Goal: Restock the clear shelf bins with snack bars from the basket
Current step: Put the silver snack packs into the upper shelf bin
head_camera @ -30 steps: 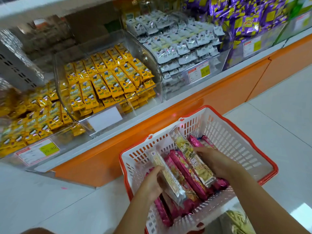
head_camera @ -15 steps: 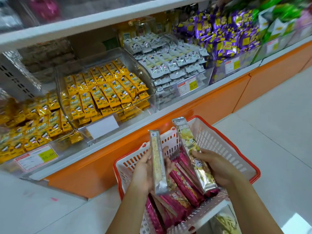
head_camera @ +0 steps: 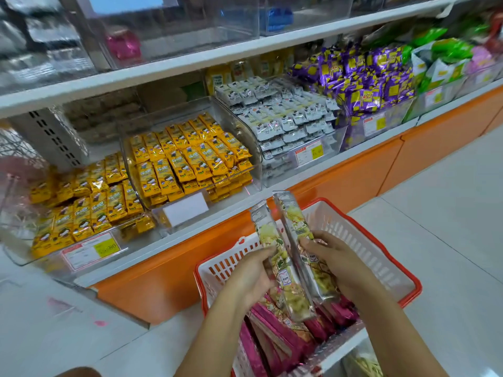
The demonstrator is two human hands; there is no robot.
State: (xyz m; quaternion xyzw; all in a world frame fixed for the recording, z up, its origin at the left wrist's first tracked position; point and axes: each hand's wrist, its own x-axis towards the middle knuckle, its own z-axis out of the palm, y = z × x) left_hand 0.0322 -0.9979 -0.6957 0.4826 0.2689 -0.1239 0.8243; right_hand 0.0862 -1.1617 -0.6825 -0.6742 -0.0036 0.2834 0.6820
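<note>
Silver-and-green wrappers mark the two snack bars in hand in the head view. The left grip [head_camera: 253, 276] holds the left snack bar [head_camera: 272, 235] around its lower half, with the fingers curled behind it and the thumb at its edge. The right grip [head_camera: 340, 265] pinches the right snack bar [head_camera: 295, 221] near its middle, with the thumb on the front of the wrapper. Both bars stand nearly upright above the basket [head_camera: 362, 248], their upper ends tilted toward the shelf. They are close side by side, and it is unclear whether they touch.

The basket is white plastic lattice with a red rim and sits on the pale tiled floor [head_camera: 449, 200], against the orange shelf base [head_camera: 340, 180]. Pink-wrapped bars [head_camera: 272, 336] lie packed in its near end, beneath the two raised bars.

On the lower shelf, a clear bin of yellow packets [head_camera: 187, 159] stands directly beyond the hands, with a blank white label [head_camera: 185, 208] on its front. To its left is a second bin of yellow packets [head_camera: 81, 202] with a price tag [head_camera: 89, 251]. To the right come a bin of white packets [head_camera: 285, 115], then purple packets [head_camera: 362, 77], then green packs [head_camera: 446, 50]. The clear bins on the upper shelf are blurred.
</note>
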